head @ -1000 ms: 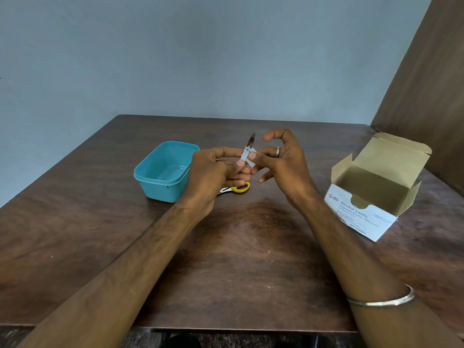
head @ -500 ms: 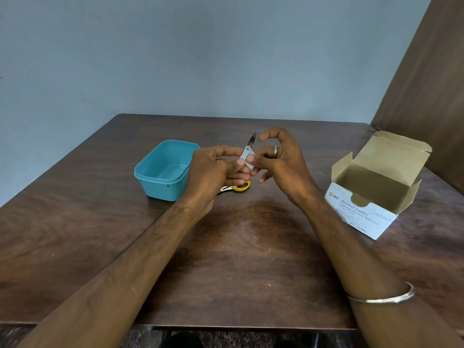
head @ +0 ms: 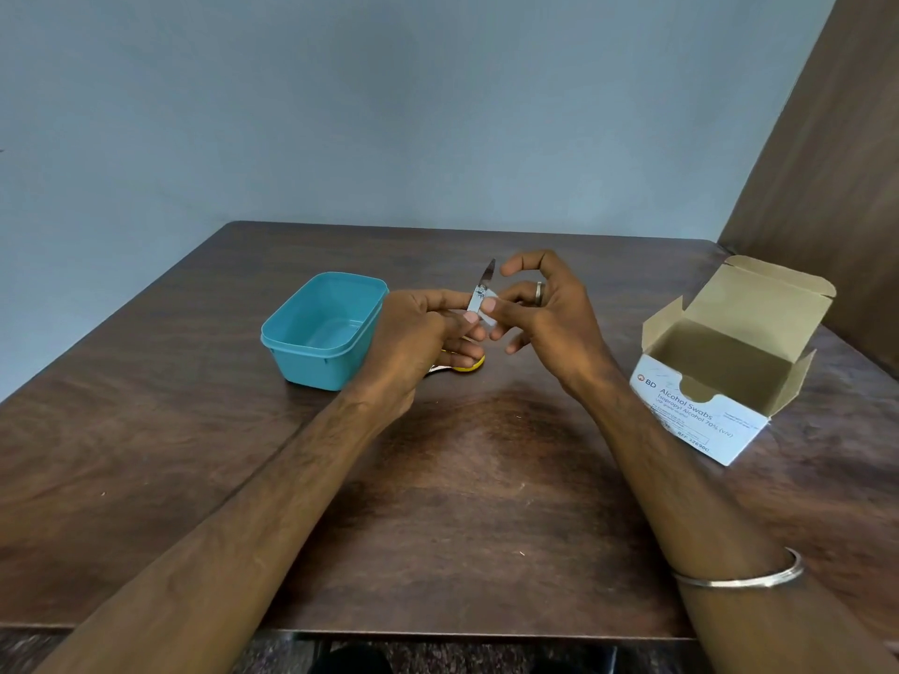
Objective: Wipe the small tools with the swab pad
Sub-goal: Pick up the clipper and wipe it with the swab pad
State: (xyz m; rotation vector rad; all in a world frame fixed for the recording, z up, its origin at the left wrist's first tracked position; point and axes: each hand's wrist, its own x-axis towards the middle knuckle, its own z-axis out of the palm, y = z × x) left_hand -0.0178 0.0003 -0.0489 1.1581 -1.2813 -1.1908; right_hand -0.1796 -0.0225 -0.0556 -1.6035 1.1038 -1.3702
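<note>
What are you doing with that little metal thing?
The left hand holds a small metal tool, probably a nail clipper, with its tip pointing up. The right hand pinches a white swab pad against the tool to wipe it. Yellow-handled scissors lie on the table under the hands, beside a teal tub. An open box of alcohol swabs sits to the right.

A plain room, likely a home or small office corner: a dark wood-grain counter [head: 462,503] pushed against a bare pale blue wall [head: 389,114] beyond the hands [head: 413,333], a brown wooden panel [head: 836,163] to their right, and an open box of alcohol swabs [head: 720,381].
</note>
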